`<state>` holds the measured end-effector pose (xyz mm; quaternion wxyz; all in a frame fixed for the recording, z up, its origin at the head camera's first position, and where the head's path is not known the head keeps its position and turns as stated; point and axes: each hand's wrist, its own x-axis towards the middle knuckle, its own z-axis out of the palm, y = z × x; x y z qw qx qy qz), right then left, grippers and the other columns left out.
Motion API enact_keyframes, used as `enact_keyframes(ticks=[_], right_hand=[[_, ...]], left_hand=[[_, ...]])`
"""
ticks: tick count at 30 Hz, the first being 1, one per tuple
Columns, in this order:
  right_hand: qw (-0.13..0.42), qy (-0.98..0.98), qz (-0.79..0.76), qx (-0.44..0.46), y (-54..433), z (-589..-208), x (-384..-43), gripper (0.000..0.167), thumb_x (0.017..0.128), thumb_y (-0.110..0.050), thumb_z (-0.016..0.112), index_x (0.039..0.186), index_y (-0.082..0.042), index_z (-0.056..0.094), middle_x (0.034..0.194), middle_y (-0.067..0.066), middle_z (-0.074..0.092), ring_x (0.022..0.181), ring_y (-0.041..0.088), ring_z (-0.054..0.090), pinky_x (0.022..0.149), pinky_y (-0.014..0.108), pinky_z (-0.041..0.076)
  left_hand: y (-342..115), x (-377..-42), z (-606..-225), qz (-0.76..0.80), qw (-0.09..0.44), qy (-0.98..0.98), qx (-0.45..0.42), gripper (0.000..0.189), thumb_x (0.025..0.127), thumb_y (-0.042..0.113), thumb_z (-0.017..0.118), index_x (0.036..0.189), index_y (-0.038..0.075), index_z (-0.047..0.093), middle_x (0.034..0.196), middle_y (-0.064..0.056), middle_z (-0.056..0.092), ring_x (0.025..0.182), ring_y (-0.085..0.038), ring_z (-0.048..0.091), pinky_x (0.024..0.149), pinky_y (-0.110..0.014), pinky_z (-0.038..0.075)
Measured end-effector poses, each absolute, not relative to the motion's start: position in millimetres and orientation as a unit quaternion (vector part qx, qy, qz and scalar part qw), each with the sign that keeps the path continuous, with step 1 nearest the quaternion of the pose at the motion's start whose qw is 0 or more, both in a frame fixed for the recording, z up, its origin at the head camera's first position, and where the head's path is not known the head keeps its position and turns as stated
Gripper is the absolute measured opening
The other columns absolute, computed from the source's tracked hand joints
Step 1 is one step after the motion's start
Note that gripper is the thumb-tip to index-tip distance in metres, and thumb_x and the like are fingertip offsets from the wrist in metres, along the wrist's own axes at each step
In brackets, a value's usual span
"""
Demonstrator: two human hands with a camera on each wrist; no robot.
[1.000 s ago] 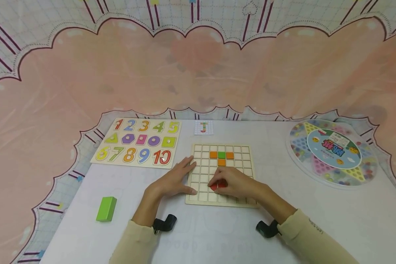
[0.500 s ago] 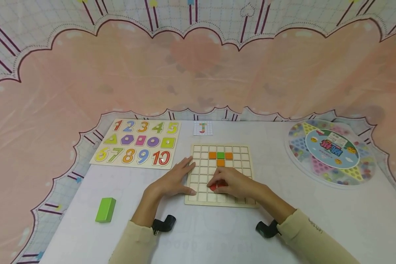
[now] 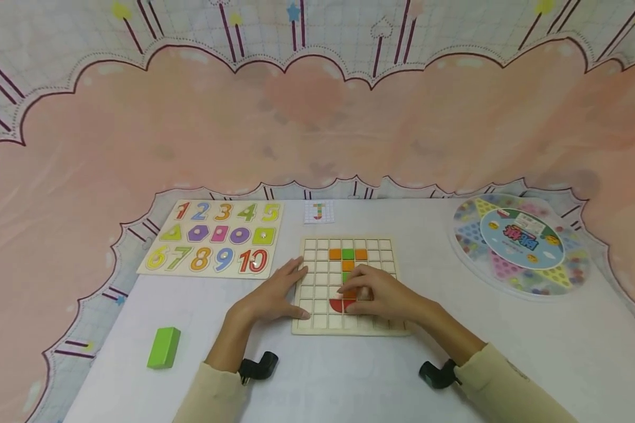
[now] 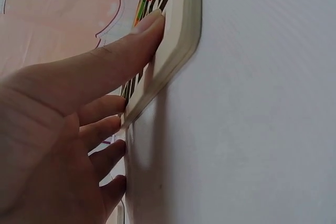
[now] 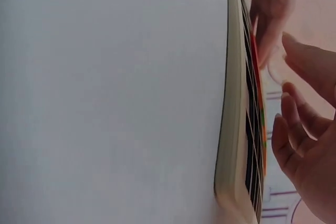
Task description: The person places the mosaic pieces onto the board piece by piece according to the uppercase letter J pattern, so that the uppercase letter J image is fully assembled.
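A light wooden grid board [image 3: 320, 321] lies in front of me, tiles set in its squares. Orange and green square tiles [image 3: 347, 254] form a row near the top, with a column running down from it. At the column's foot lie red rounded tiles [image 3: 336, 305], partly under my right hand [image 3: 378, 296]. That hand hovers over the lower board; the right wrist view shows its fingers [image 5: 286, 140] bent and apart from the thumb, with nothing between them. My left hand [image 3: 270, 296] steadies the board's left edge, thumb on the frame [image 4: 178, 30], fingers spread along the side.
A small card [image 3: 319, 211] with a J pattern lies behind the board. To the left are a number-and-shape puzzle board [image 3: 233, 235] and a green block [image 3: 163, 348]. A round clear case [image 3: 521, 241] sits at the right on the white table [image 3: 349, 376].
My right hand has lifted from the red tiles and its fingers have parted, showing more of the tile column. The left hand stays at the board's edge. The head view has shifted slightly.
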<state>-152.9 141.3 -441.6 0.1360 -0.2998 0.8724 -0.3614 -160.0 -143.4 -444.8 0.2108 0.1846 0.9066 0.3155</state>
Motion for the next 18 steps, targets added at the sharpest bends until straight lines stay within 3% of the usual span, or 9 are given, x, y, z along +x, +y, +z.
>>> enact_keyframes(ticks=[4, 8, 12, 18], right_hand=[[0.109, 0.888, -0.359, -0.265, 154.9, -442.0, -150.2, 0.035, 0.088, -0.027, 0.080, 0.121, -0.018, 0.075, 0.130, 0.000, 0.062, 0.119, 0.022, 0.058, 0.097, 0.038, 0.056], [0.096, 0.904, -0.353, -0.219, 169.0, -439.0, -150.0, 0.044, 0.090, -0.027, 0.079, 0.131, -0.016, 0.069, 0.147, 0.007, 0.052, 0.140, 0.034, 0.047, 0.116, 0.057, 0.044], [0.069, 0.921, -0.329, -0.195, 180.5, -434.5, -154.3, 0.055, 0.091, -0.028, 0.077, 0.142, -0.016, 0.061, 0.160, 0.011, 0.039, 0.150, 0.039, 0.032, 0.119, 0.065, 0.036], [0.003, 0.939, -0.293, -0.179, 194.4, -430.6, -166.8, 0.069, 0.089, -0.027, 0.079, 0.150, -0.016, 0.050, 0.168, 0.014, 0.026, 0.154, 0.044, 0.022, 0.117, 0.072, 0.031]], left_hand=[[-148.0, -158.1, -447.5, 0.315, 0.210, 0.907, 0.184, 0.102, 0.075, 0.029, 0.090, 0.158, 0.006, 0.036, 0.174, -0.010, 0.015, 0.162, -0.036, 0.012, 0.130, -0.056, 0.021], [-155.4, -156.0, -446.6, 0.325, 0.197, 0.906, 0.188, 0.099, 0.078, 0.034, 0.088, 0.159, 0.009, 0.036, 0.174, -0.009, 0.013, 0.162, -0.036, 0.014, 0.129, -0.058, 0.022], [-164.1, -154.0, -437.4, 0.342, 0.151, 0.909, 0.186, 0.095, 0.082, 0.038, 0.083, 0.160, 0.011, 0.034, 0.174, -0.009, 0.013, 0.161, -0.037, 0.013, 0.127, -0.063, 0.022], [-173.6, -154.4, -415.4, 0.313, 0.031, 0.936, 0.161, 0.095, 0.085, 0.048, 0.079, 0.162, 0.022, 0.031, 0.175, -0.003, 0.010, 0.163, -0.036, 0.005, 0.126, -0.068, 0.018]])
